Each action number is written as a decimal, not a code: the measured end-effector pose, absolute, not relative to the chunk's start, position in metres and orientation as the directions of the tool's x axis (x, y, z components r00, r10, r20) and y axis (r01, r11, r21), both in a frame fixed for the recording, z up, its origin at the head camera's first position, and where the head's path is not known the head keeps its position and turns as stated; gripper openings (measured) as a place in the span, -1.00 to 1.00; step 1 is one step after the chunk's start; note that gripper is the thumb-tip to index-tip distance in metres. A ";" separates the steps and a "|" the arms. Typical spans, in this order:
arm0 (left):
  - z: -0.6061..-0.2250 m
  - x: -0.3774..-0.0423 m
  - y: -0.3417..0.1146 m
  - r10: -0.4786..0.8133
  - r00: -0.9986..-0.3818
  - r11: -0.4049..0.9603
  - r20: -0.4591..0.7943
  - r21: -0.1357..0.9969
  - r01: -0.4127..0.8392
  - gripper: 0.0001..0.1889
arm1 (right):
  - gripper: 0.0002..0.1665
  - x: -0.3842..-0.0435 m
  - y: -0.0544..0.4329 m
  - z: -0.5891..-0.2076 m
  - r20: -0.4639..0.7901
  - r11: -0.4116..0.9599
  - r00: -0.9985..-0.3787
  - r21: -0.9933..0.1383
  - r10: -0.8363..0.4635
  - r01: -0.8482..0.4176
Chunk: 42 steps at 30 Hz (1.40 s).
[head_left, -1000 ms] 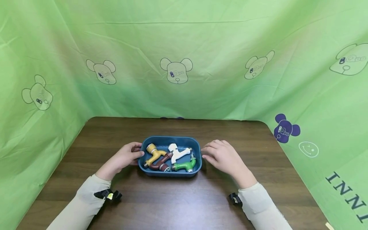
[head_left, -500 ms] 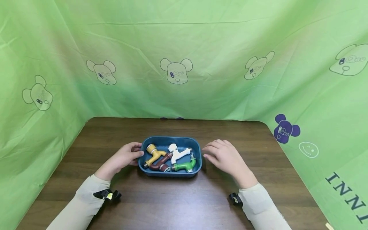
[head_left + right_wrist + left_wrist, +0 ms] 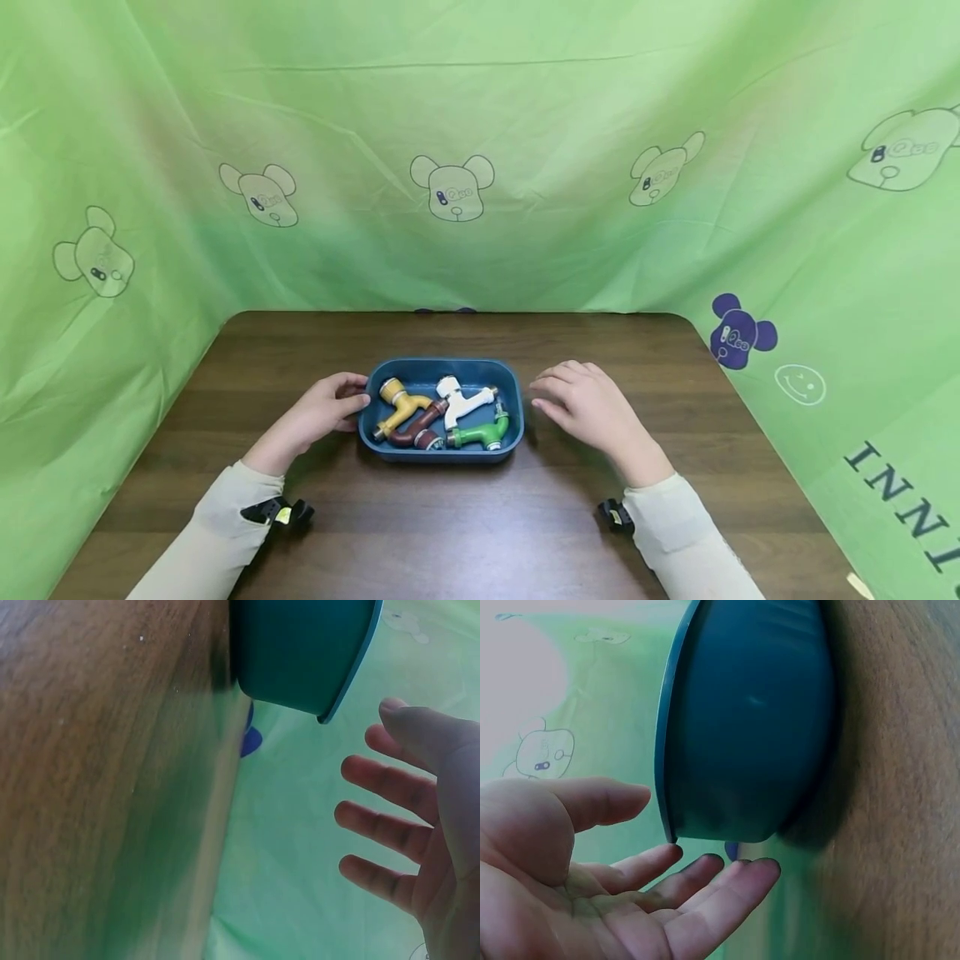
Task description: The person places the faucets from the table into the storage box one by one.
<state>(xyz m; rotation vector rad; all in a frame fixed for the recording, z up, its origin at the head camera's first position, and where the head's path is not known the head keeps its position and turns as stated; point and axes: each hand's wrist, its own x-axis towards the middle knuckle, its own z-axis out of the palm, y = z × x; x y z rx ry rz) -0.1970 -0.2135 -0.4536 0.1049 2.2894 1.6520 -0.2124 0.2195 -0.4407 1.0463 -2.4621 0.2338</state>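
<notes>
A blue plastic tub sits on the wooden table with several taps lying in it. These are a yellow tap, a dark red tap, a white tap and a green tap. My left hand is at the tub's left end, its fingers loosely bent. In the left wrist view the thumb stands apart from the rim, and the fingertips are close by the tub's end wall. Off the right end, my right hand hangs with relaxed, spread fingers, a gap between it and the rim.
Brown wooden table surrounds the tub, its far edge meeting a green cloth printed with bear heads. The cloth also rises at both sides. Each sleeve carries a black wrist device, one on the left and one on the right.
My right hand has drawn slightly away from the tub's right end. The head view has shifted a little. The tub, the taps and my left hand stay much as they were.
</notes>
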 end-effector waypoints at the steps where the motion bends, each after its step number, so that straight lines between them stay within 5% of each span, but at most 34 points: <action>1: -0.454 -0.197 -0.215 0.240 -0.949 0.329 -0.205 0.937 -0.119 -0.51 | -0.71 -0.213 0.220 -0.441 0.468 0.699 -0.611 0.020 -0.638 -0.715; 42: -0.448 -0.204 -0.238 0.274 -0.959 0.634 0.075 0.736 0.238 -0.52 | -0.69 -0.219 0.241 -0.444 0.460 0.743 -0.666 -0.022 -0.587 -0.669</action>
